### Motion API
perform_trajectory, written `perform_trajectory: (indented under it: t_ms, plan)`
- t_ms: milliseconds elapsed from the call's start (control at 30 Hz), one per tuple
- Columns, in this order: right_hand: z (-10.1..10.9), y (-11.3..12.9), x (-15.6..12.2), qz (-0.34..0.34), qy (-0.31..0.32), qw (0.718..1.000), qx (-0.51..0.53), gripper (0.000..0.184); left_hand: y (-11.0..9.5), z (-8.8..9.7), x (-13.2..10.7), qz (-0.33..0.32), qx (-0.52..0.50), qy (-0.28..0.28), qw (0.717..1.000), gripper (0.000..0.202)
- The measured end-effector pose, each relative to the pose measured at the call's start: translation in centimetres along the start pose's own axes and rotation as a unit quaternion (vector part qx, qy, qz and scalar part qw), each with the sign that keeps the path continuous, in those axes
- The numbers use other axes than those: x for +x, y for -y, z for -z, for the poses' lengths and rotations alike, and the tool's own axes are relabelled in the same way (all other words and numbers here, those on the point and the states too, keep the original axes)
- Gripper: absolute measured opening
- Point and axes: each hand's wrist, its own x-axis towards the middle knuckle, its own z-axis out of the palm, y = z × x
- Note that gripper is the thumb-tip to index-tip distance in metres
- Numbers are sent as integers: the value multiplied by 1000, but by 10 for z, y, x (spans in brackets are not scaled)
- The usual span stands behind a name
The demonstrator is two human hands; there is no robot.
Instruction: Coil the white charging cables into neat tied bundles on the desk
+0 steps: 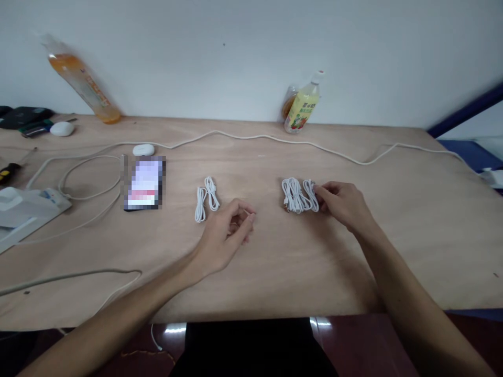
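Coiled cables [299, 195] at right hand [341, 204] (bottle [302, 104] behind)

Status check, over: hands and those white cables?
Left hand loosely curled, empty, beside two small coils. Right hand pinching edge of cable bundle, flat on table. Nothing between; phone off left.

Plywood table [275, 272] bears cable bundles [299, 195], phone [143, 183], bottles [302, 107].

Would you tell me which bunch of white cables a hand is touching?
The larger right bunch, touched by the right hand; the smaller left pair lies untouched.
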Motion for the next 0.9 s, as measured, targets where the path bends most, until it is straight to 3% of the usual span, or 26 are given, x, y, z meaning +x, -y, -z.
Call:
perform_trajectory:
  t_ms: [200,467,733,833,900]
  plan:
    - [3,1,-3,-18,-33,999,-20,21,-1,0,-2,-6,10,1,1000,16]
    - [-3,2,-7,27,-5,998,-62,9,0,1,-1,-6,21,6,1000,17]
    - [-7,-5,-2,51,15,998,-31,11,-4,2,-1,-20,50,6,999,15]
    - [-7,-8,-1,47,6,998,-40,13,-6,5,0,-43,114,-22,992,13]
    - [-6,-10,0,49,4,998,-43,14,-7,8,2,-68,164,-71,982,11]
